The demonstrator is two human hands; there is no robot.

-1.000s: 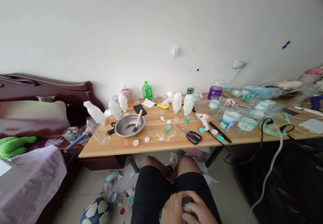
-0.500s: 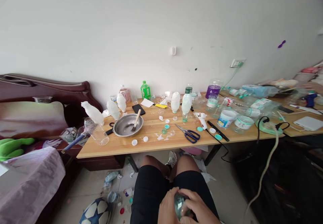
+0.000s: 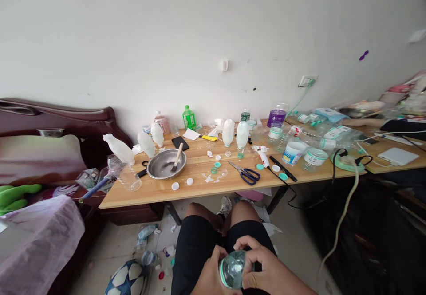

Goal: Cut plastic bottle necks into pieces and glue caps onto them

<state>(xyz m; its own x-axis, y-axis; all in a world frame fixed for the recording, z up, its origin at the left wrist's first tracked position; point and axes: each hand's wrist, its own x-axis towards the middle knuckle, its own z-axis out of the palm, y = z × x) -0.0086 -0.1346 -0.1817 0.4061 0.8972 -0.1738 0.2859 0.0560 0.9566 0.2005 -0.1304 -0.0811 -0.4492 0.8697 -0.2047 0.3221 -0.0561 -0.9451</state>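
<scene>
Over my lap, a clear plastic bottle piece (image 3: 234, 266) with a pale green band sits between both hands. My left hand (image 3: 211, 272) wraps round its left side, while my right hand (image 3: 261, 264) grips it from the right with bent fingers. The far end of the piece is partly covered by my fingers. On the wooden table (image 3: 186, 193) ahead lie blue-handled scissors (image 3: 249, 175), a white glue gun (image 3: 262, 155) and a metal bowl (image 3: 156, 166) with a brush (image 3: 178, 157) resting in it.
White-coated bottle shapes (image 3: 228, 133) stand along the table. Loose caps (image 3: 190, 181) lie near its front edge. Clear bottles (image 3: 316, 157) and a power strip (image 3: 346, 164) crowd the right. A co-worker's arm (image 3: 369, 124) reaches in at far right. A ball (image 3: 126, 277) rests on the floor.
The bottle piece has been turned and raised a little, and more of it shows, with its green band facing left. My right fingers have shifted over it. A co-worker's arm has come into view.
</scene>
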